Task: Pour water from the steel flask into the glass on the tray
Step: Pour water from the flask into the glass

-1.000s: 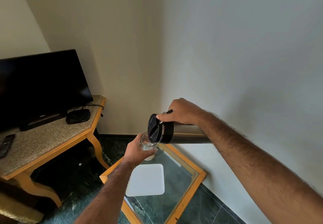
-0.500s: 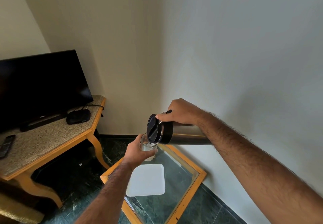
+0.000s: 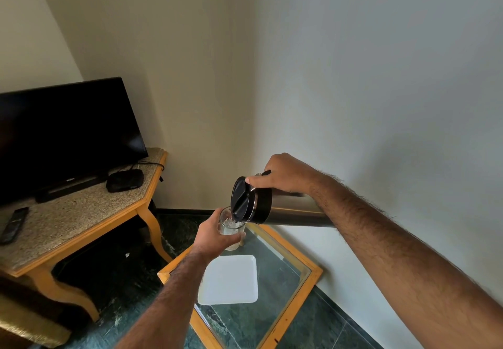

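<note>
The right hand [image 3: 285,173] holds a smooth, dull-shiny silver steel flask [image 3: 295,208] with a glossy black plastic lid [image 3: 242,199]. In the left hand [image 3: 215,235] is a clear, shiny drinking glass [image 3: 231,229]. Below it lies a smooth, matt white square tray [image 3: 231,280].

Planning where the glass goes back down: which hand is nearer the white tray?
Left. The left hand holds the glass just above the tray's far edge; the right hand grips the flask higher up.

Both forearms bare, no sleeves in view, dark hair along them. Left hand [image 3: 217,233] and right hand [image 3: 283,173] bare too: no gloves, rings or watch seen. Thumbnail on the right hand is short.
</note>
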Available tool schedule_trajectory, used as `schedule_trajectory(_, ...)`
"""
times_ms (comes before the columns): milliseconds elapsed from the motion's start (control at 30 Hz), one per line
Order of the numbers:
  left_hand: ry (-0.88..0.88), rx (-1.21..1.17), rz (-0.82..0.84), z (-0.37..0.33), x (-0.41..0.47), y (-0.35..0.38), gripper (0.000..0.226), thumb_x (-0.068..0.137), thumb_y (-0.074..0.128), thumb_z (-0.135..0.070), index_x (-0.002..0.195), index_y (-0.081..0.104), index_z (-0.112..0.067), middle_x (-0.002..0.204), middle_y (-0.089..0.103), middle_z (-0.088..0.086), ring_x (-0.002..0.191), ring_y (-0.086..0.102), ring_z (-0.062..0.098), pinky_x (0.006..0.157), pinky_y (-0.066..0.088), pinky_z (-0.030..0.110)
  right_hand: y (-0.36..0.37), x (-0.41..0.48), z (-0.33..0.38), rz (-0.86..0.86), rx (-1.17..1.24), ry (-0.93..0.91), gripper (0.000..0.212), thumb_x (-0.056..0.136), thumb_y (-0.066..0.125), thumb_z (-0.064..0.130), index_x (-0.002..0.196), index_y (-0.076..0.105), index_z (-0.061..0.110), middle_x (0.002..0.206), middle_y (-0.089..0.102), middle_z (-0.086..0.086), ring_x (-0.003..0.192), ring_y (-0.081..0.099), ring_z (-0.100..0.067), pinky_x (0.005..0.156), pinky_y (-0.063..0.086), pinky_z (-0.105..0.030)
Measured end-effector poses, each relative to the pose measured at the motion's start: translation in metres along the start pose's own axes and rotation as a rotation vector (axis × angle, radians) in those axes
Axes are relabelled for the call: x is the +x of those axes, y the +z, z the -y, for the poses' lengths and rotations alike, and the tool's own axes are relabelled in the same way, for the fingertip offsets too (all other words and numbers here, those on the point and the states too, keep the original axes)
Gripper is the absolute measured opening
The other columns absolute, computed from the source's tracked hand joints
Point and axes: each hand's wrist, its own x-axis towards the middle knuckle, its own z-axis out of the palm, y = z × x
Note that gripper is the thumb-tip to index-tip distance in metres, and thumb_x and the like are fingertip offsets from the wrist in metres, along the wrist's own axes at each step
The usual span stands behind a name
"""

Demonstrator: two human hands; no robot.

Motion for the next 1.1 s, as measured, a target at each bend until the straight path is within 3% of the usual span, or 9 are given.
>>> schedule_trajectory(200, -0.015, -0.006, 0.003, 0.0005, 0.0000, 0.0027, 0.076, 0.060, 0.095, -0.046, 0.120, 0.048, -0.048, 0.112, 0.058, -0.023, 0.100, 0.059, 0.010, 0.072, 0.043, 0.013, 0.0008, -0.0004, -0.0015, 0.001, 0.004, -0.006, 0.060, 0.077, 0.065, 0.074, 0.049, 0.050, 0.023, 0.034, 0.044, 0.017, 0.029, 0.037, -0.001, 0.051, 0.032, -0.027)
schedule_trajectory(367, -0.018, -0.014, 0.003, 0.0018, -0.0017, 0.0029, 0.075, 0.059, 0.095, -0.046, 0.118, 0.047, -0.050, 0.106, 0.056, -0.028, 0.098, 0.059, 0.009, 0.066, 0.041, 0.007, 0.0006, 0.0001, -0.0024, -0.010, -0.013, -0.017, 0.059, 0.078, 0.065, 0.074, 0.050, 0.053, 0.024, 0.035, 0.047, 0.018, 0.037, 0.042, -0.002, 0.052, 0.036, -0.026)
schedule_trajectory(533, -0.020, -0.006, -0.001, 0.0018, -0.0025, 0.0028, 0.075, 0.060, 0.095, -0.045, 0.120, 0.050, -0.045, 0.111, 0.061, -0.020, 0.099, 0.061, 0.011, 0.063, 0.040, 0.008, 0.0010, -0.0004, -0.0029, -0.005, -0.017, -0.015, 0.059, 0.081, 0.067, 0.072, 0.050, 0.053, 0.023, 0.036, 0.048, 0.016, 0.033, 0.041, 0.000, 0.051, 0.035, -0.025)
schedule_trajectory(667, -0.019, -0.005, 0.003, 0.0015, -0.0019, 0.0029, 0.076, 0.061, 0.095, -0.043, 0.121, 0.049, -0.045, 0.113, 0.060, -0.019, 0.102, 0.060, 0.011, 0.068, 0.041, 0.009, 0.0010, -0.0011, -0.0011, -0.007, -0.006, -0.014, 0.058, 0.082, 0.068, 0.070, 0.051, 0.056, 0.022, 0.041, 0.049, 0.012, 0.042, 0.044, -0.006, 0.053, 0.037, -0.027)
schedule_trajectory(800, -0.017, -0.005, 0.001, 0.0018, -0.0016, 0.0034, 0.075, 0.061, 0.095, -0.044, 0.119, 0.047, -0.048, 0.111, 0.058, -0.023, 0.101, 0.059, 0.010, 0.070, 0.042, 0.011, 0.0008, -0.0021, 0.0002, 0.009, -0.001, -0.012, 0.059, 0.084, 0.068, 0.068, 0.049, 0.050, 0.024, 0.034, 0.045, 0.018, 0.030, 0.040, 0.000, 0.051, 0.032, -0.025)
schedule_trajectory(1000, -0.018, -0.004, 0.004, 0.0018, -0.0030, 0.0029, 0.076, 0.059, 0.094, -0.048, 0.118, 0.047, -0.050, 0.107, 0.057, -0.027, 0.098, 0.060, 0.008, 0.062, 0.040, 0.005, -0.0007, 0.0005, 0.0004, 0.013, -0.003, -0.013, 0.062, 0.081, 0.066, 0.072, 0.048, 0.046, 0.024, 0.034, 0.041, 0.016, 0.030, 0.036, -0.002, 0.050, 0.030, -0.028)
schedule_trajectory(1100, -0.022, -0.008, -0.001, 0.0022, -0.0027, 0.0034, 0.076, 0.059, 0.095, -0.047, 0.118, 0.047, -0.049, 0.110, 0.058, -0.023, 0.099, 0.060, 0.010, 0.067, 0.041, 0.007, -0.0009, 0.0009, 0.0000, 0.017, -0.002, -0.017, 0.062, 0.076, 0.064, 0.076, 0.048, 0.046, 0.024, 0.034, 0.042, 0.016, 0.030, 0.036, -0.002, 0.050, 0.030, -0.028)
